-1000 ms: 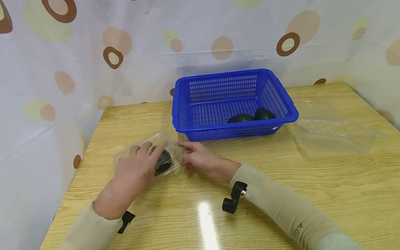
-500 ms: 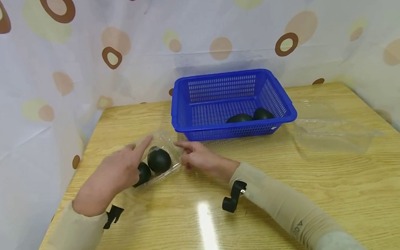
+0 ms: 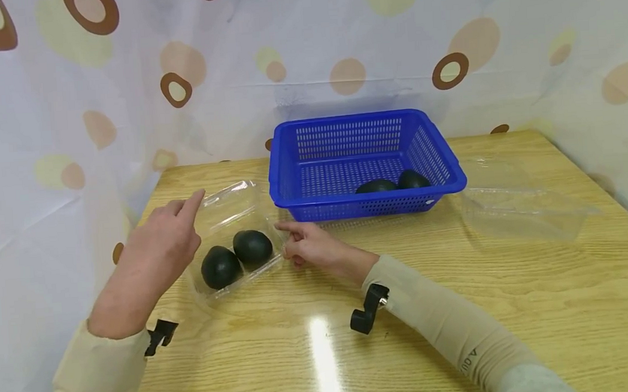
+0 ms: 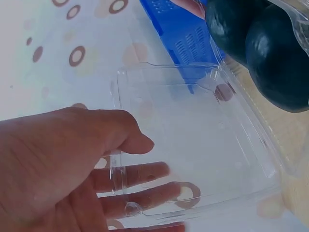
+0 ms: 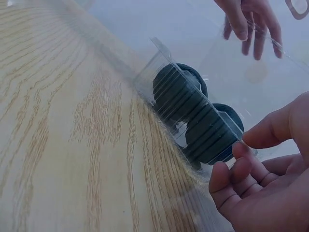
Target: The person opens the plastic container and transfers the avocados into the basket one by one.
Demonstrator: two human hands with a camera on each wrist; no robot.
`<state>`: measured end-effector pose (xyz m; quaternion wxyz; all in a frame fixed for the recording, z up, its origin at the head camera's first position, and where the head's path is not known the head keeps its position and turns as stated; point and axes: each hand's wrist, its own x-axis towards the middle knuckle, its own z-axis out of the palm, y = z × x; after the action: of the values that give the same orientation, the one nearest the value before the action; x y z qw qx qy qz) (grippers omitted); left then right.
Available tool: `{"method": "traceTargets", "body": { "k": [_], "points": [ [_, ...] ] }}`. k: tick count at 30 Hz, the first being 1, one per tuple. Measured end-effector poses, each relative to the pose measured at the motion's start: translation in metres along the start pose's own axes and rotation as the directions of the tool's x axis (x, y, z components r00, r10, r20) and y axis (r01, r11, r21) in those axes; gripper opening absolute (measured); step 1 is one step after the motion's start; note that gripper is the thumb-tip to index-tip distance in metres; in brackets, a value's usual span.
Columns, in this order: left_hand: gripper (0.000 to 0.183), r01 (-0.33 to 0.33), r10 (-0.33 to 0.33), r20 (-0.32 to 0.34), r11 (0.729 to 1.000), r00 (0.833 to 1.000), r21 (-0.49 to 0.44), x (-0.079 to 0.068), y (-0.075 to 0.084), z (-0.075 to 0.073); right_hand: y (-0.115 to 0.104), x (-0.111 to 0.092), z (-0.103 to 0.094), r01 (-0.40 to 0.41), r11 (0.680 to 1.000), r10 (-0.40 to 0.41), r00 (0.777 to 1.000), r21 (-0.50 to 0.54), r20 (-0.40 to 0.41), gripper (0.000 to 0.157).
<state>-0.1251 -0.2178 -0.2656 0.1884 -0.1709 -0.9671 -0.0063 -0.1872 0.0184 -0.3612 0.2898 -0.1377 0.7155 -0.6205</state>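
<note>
A clear plastic clamshell box (image 3: 254,276) holds two dark green avocados (image 3: 220,267), side by side. Its lid (image 4: 203,140) stands raised at the back. My left hand (image 3: 155,244) is at the lid's left edge, thumb on the inner side and nearly straight fingers showing through from behind. Whether that thumb presses the plastic is unclear. At the box's right end, my right hand (image 3: 314,247) pinches the wall between thumb and curled fingers, seen close in the right wrist view beside the avocados (image 5: 212,130).
A blue slotted basket (image 3: 368,197) stands behind, with two avocados (image 3: 413,178) visible in its front right part. Another clear plastic container (image 3: 525,213) lies to its right. The wooden table (image 3: 409,346) ends at a patterned curtain (image 3: 305,52) at the back and sides.
My left hand has moved left, away from above the avocados, and the lid has swung up and back, uncovering both. My right hand has stayed at the box's right end.
</note>
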Motion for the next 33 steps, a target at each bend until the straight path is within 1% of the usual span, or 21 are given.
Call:
{"method": "traceTargets", "body": {
  "k": [3, 5, 7, 9, 10, 11, 13, 15, 19, 22, 25, 27, 29, 31, 33],
  "points": [
    [0.058, -0.023, 0.024, -0.108, 1.000, 0.994, 0.017, 0.001, -0.002, 0.000, 0.000, -0.001, 0.000, 0.001, 1.000, -0.001, 1.000, -0.014, -0.002, 0.064],
    [0.058, -0.066, 0.071, -0.188, 0.997, 0.980, 0.029, 0.001, -0.003, 0.000, 0.000, -0.001, 0.000, 0.002, 1.000, -0.002, 1.000, -0.025, -0.007, 0.064],
    [0.058, -0.115, 0.117, -0.250, 0.993, 0.961, 0.024, 0.002, -0.005, 0.000, -0.001, -0.001, 0.000, 0.000, 1.000, 0.000, 1.000, -0.030, -0.012, 0.063],
    [0.056, -0.154, 0.147, -0.275, 0.988, 0.950, -0.005, 0.001, -0.006, 0.000, 0.000, -0.001, 0.000, 0.002, 0.999, -0.002, 1.000, -0.034, -0.013, 0.062],
    [0.055, -0.168, 0.153, -0.278, 0.985, 0.948, -0.028, 0.000, -0.006, 0.000, 0.000, -0.001, 0.000, 0.003, 0.999, -0.004, 1.000, -0.036, -0.012, 0.061],
    [0.053, -0.173, 0.152, -0.273, 0.984, 0.950, -0.053, -0.001, -0.007, 0.001, 0.000, -0.001, 0.000, 0.006, 0.999, -0.007, 1.000, -0.038, -0.011, 0.060],
    [0.052, -0.169, 0.140, -0.248, 0.981, 0.958, -0.099, -0.005, -0.008, 0.002, 0.001, -0.001, 0.000, 0.015, 0.999, -0.016, 1.000, -0.048, -0.006, 0.059],
    [0.051, -0.146, 0.117, -0.210, 0.981, 0.971, -0.129, -0.009, -0.010, 0.004, 0.002, -0.001, 0.000, 0.025, 0.998, -0.025, 1.000, -0.061, -0.002, 0.057],
    [0.054, -0.070, 0.053, -0.111, 0.984, 0.992, -0.164, -0.015, -0.013, 0.008, 0.003, -0.001, -0.001, 0.038, 0.996, -0.038, 0.999, -0.087, 0.000, 0.055],
    [0.059, 0.001, -0.004, -0.017, 0.982, 1.000, -0.187, -0.019, -0.013, 0.011, 0.003, -0.001, -0.001, 0.041, 0.993, -0.042, 0.999, -0.108, -0.007, 0.053],
    [0.065, 0.063, -0.050, 0.067, 0.976, 0.997, -0.211, -0.022, -0.014, 0.015, 0.003, -0.003, -0.002, 0.049, 0.989, -0.052, 0.999, -0.141, -0.016, 0.052],
    [0.069, 0.091, -0.068, 0.106, 0.968, 0.992, -0.235, -0.024, -0.015, 0.019, 0.002, -0.004, -0.002, 0.064, 0.982, -0.069, 0.997, -0.179, -0.021, 0.052],
    [0.073, 0.112, -0.079, 0.134, 0.959, 0.988, -0.262, -0.026, -0.017, 0.023, 0.002, -0.005, -0.003, 0.094, 0.969, -0.103, 0.994, -0.227, -0.026, 0.053],
    [0.079, 0.143, -0.095, 0.171, 0.944, 0.981, -0.297, -0.029, -0.020, 0.026, 0.001, -0.006, -0.003, 0.137, 0.949, -0.152, 0.988, -0.282, -0.030, 0.054],
    [0.087, 0.184, -0.110, 0.229, 0.926, 0.967, -0.329, -0.031, -0.022, 0.030, -0.001, -0.007, -0.003, 0.184, 0.913, -0.212, 0.977, -0.365, -0.037, 0.053]
  ]
}}
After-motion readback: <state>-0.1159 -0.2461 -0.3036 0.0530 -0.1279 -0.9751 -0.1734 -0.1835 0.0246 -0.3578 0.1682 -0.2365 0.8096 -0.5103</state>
